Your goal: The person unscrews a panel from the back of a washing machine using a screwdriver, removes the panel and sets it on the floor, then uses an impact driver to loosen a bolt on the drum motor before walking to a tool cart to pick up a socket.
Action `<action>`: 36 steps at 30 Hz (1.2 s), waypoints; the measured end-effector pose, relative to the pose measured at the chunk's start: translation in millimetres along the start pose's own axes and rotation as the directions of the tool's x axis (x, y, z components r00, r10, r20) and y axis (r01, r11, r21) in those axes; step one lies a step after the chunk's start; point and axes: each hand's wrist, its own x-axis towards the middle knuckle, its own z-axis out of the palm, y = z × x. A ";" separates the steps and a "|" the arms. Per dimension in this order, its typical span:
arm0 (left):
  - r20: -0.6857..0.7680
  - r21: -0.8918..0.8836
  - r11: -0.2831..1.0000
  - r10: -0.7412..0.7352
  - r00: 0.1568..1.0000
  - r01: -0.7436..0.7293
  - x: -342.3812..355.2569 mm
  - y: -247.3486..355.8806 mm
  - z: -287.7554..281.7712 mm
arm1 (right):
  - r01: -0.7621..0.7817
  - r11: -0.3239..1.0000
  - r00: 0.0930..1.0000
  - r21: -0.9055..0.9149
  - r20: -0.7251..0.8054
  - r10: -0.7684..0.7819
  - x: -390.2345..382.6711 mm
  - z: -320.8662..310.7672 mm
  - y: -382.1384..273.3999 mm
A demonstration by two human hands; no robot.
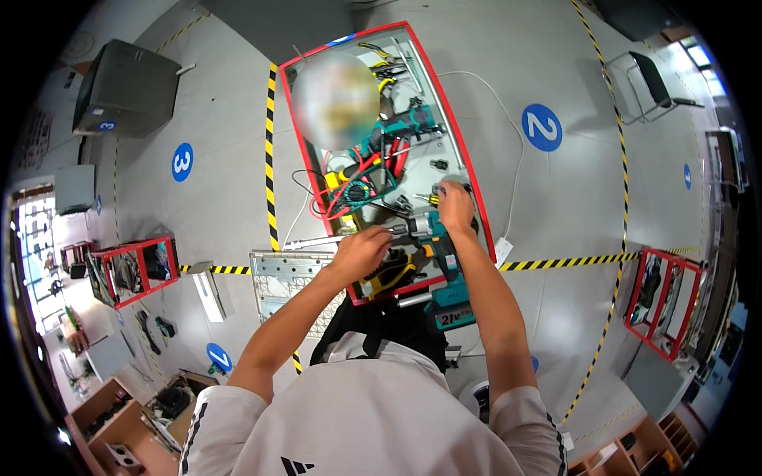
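A teal and black cordless drill (447,266) lies at the near right of a red-rimmed tool table (454,119), its battery over the near edge. My left hand (365,252) is closed, its fingertips at the front end of the drill, by the chuck (394,230). My right hand (456,208) sits just beyond the drill's body with its fingers curled; what lies in them is hidden. Small yellow-handled pliers (433,198) are beside its fingertips. Below my left hand rests a yellow and black tool (393,274).
Farther up the table are a second teal power tool (409,120), pliers (381,55), a multimeter (357,191) with red leads and a small black part (438,164). A blurred patch covers the far left. A perforated metal plate (274,278) stands at the left; a white cable (520,159) crosses the floor.
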 end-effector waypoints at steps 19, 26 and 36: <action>0.399 0.003 0.975 -0.205 0.894 0.223 -128.0 79.1 51.0 | -0.296 0.411 0.749 0.862 -0.058 0.660 -174.4 -102.8 147.8; 0.641 0.155 0.987 -0.135 0.756 0.046 -130.7 78.1 67.5 | -0.590 -0.008 0.367 0.807 0.277 0.888 -442.0 -11.8 260.4; 0.770 0.090 0.989 0.006 0.638 -0.119 -178.8 64.9 122.3 | -0.740 -0.201 0.251 0.642 0.541 0.803 -676.1 66.6 134.4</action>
